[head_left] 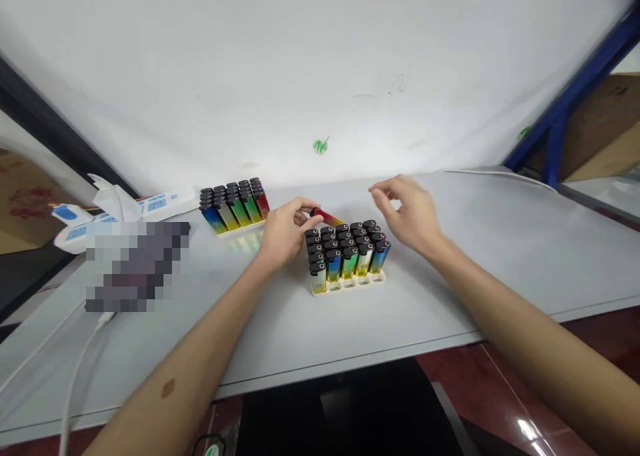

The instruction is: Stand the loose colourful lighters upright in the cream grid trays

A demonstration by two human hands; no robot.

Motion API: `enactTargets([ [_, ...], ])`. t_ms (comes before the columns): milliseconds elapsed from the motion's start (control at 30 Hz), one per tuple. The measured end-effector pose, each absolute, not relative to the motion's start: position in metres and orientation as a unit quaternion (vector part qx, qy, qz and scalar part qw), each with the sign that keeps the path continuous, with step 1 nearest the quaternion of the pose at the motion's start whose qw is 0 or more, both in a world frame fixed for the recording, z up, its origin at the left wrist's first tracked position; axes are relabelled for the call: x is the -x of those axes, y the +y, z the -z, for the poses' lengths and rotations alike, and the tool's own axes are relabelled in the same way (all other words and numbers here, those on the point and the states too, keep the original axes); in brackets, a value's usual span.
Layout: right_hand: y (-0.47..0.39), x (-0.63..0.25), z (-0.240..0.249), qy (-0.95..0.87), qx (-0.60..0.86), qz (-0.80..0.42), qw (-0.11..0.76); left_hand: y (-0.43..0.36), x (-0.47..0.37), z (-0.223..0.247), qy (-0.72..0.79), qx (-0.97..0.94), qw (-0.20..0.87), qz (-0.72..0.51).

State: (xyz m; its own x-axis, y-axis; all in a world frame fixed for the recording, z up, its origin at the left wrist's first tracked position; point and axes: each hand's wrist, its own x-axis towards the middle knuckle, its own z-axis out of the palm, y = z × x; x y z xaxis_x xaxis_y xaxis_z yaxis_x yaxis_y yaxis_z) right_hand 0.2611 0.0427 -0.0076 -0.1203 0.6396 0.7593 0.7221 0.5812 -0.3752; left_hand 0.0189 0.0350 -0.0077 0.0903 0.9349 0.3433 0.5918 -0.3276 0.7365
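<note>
My left hand [287, 233] pinches a red and yellow lighter [330, 217] by its black-topped end, tilted behind the near rack. Beside it, my right hand [410, 209] hovers over the table with fingers curved and apart, holding nothing. Between my forearms stands a cream rack [350, 284] filled with several upright lighters [349, 263] in blue, green, yellow and silver; its front row has one lighter at the left end and several bare slots. A second rack [243, 231] of upright lighters [239, 208] stands farther back on the left.
White power strips [160, 203] with plugs lie at the left of the grey table [280, 336], beside a pixelated dark device [143, 263] and white cables [75, 369]. A white wall [280, 76] rises behind; a blue frame [555, 143] and cardboard boxes [595, 123] are at right.
</note>
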Motion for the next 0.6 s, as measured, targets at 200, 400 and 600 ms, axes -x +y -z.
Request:
enactTargets([
  [200, 0.051, -0.250, 0.022, -0.804, 0.422, -0.242, 0.341, 0.037, -0.017, 0.016, 0.497, -0.708, 0.304, -0.399],
  [400, 0.056, -0.251, 0.023, -0.832, 0.328, -0.333, 0.299, 0.038, -0.017, 0.018, 0.498, -0.743, 0.230, -0.382],
  [600, 0.062, -0.255, 0.029, -0.824, 0.337, -0.346, 0.296, 0.044, -0.011, 0.026, 0.476, -0.787, 0.167, -0.357],
])
